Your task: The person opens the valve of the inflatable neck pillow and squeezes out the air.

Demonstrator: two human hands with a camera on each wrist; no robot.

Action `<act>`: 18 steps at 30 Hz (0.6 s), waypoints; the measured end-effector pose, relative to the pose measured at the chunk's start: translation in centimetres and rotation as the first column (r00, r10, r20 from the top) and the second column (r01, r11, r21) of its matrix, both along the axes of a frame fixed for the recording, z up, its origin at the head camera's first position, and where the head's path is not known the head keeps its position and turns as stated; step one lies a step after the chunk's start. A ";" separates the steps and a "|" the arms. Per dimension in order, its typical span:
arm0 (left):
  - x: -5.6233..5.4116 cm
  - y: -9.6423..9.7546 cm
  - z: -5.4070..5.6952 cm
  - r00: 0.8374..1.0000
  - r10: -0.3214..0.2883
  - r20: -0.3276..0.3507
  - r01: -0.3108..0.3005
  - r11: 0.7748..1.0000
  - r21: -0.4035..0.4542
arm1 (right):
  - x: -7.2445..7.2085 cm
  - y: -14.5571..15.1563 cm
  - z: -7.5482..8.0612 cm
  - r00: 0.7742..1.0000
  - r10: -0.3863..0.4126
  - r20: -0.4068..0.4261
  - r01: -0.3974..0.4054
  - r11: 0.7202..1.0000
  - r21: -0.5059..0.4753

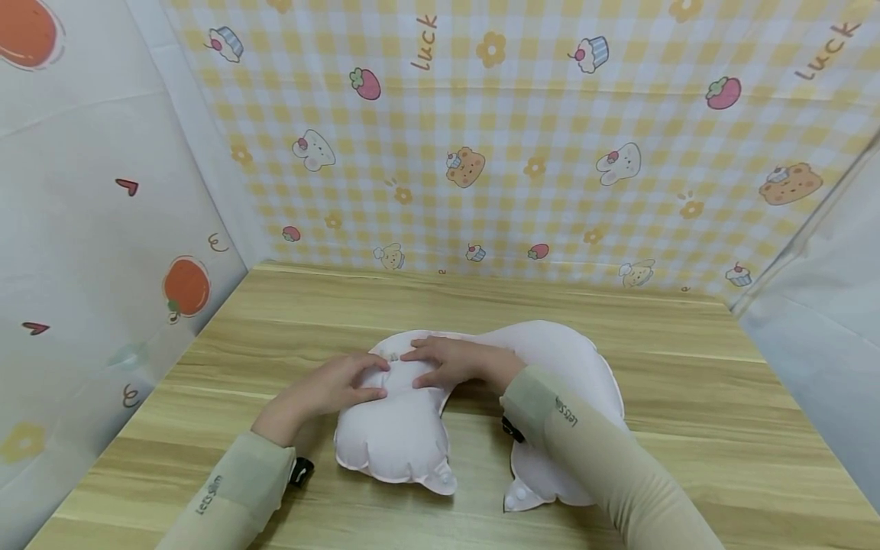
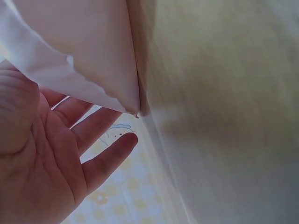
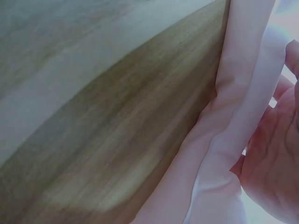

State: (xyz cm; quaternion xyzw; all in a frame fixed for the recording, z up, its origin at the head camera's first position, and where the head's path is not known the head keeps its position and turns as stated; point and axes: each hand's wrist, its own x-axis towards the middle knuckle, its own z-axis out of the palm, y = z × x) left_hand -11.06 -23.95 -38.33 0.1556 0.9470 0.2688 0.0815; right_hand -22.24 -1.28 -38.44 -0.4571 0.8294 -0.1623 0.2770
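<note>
A pale pink inflatable neck pillow lies puffed up on the table, its U opening toward me. On its upper left part sits a small clear valve. My left hand rests against the outer left side, thumb and fingers spread beside the valve. Over the inner edge reaches my right hand, its fingertips on the pillow just right of the valve. In the left wrist view, the left fingers are loosely extended by the pillow's seam. The right wrist view shows the right palm beside the pink fabric.
The wood-grain table extends around the pillow. A yellow checked cloth wall stands behind it, with a white printed sheet on the left. Two snap tabs end the pillow's arms at the front.
</note>
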 end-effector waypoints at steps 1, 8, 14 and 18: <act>0.0 0.0 0.0 1.000 0.000 0.000 0.000 1.000 -0.003 | 0.0 0.0 -0.1 1.000 0.001 -0.004 -0.001 1.000 0.003; -0.2 0.0 -0.2 1.000 -0.012 -0.003 0.012 1.000 -0.012 | 0.0 -0.1 -0.2 0.999 0.006 -0.035 -0.004 0.999 0.036; -0.2 0.1 -0.2 1.000 0.001 0.016 0.000 1.000 -0.017 | 0.1 -0.1 -0.2 0.999 0.003 -0.044 0.000 0.999 0.051; -0.2 0.1 -0.2 1.000 0.004 0.029 -0.003 1.000 -0.027 | 0.1 -0.1 -0.3 0.999 0.003 -0.041 -0.001 0.999 0.050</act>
